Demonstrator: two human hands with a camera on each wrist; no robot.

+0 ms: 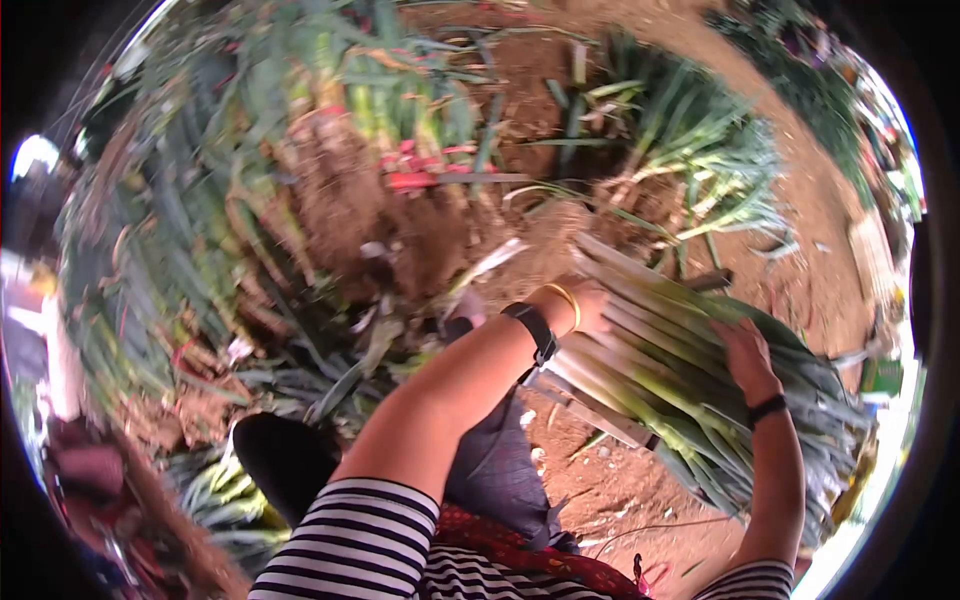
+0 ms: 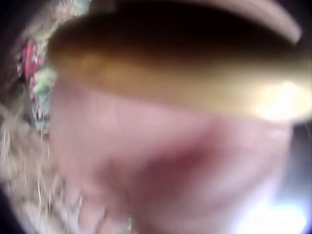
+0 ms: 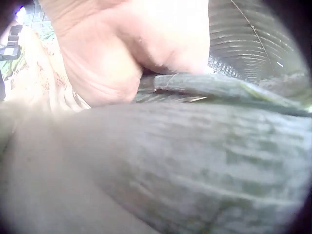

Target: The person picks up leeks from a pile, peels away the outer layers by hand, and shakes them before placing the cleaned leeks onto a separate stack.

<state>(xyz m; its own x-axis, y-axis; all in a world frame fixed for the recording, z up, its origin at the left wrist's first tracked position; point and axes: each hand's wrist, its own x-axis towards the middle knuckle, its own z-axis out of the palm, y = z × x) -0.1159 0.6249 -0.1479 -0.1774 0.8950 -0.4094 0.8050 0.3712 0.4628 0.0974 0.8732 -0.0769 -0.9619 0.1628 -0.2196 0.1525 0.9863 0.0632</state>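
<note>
Both hands (image 1: 590,305) (image 1: 745,352) forward, arms extended

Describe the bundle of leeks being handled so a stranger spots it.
Find the bare brown soil before the person. A bundle of leeks slants across it. Unlike loose heaps behind, it is packed tight under the left hand and right hand.

The bundle of leeks (image 1: 660,370) is a thick sheaf of long stalks packed side by side, all running the same way. It lies slantwise, low over the reddish-brown soil (image 1: 610,490). The pale, whitish-green shanks point to the upper left and the stalks darken towards the lower right, where they end in broad grey-green leaves that fan out a little. In the right wrist view the leaves (image 3: 204,161) fill the frame, flat, dull green and finely ribbed along their length. What bears the bundle from below cannot be made out.
</note>
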